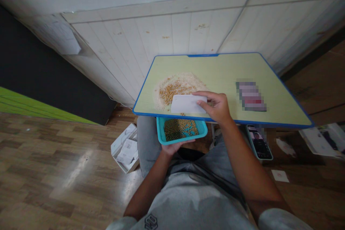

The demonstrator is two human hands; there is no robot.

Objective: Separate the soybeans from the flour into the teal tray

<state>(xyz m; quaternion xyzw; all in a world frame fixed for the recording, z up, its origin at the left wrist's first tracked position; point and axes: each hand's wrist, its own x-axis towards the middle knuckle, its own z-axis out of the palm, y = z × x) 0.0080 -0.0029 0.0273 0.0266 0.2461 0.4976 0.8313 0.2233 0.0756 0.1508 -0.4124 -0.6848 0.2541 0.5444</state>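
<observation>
My right hand (217,106) grips a flat white scraper (185,103) at its right end, low over the near edge of the tabletop. Beyond the scraper lies a pile of soybeans (168,92) mixed with pale grains (188,78). A few beans sit at the table's edge, just in front of the scraper. Below that edge, my left hand (175,146) supports a turquoise plastic tray (203,129) from underneath; most of its fingers are hidden by the tray. Soybeans (179,129) cover much of the tray's bottom, partly in shadow.
The small table (215,70) has a blue rim and stands against a white panelled wall (161,36). A pixelated phone-shaped object (251,96) lies on its right side. A phone (260,143) rests below the right edge. An open white box (125,151) stands on the floor at left.
</observation>
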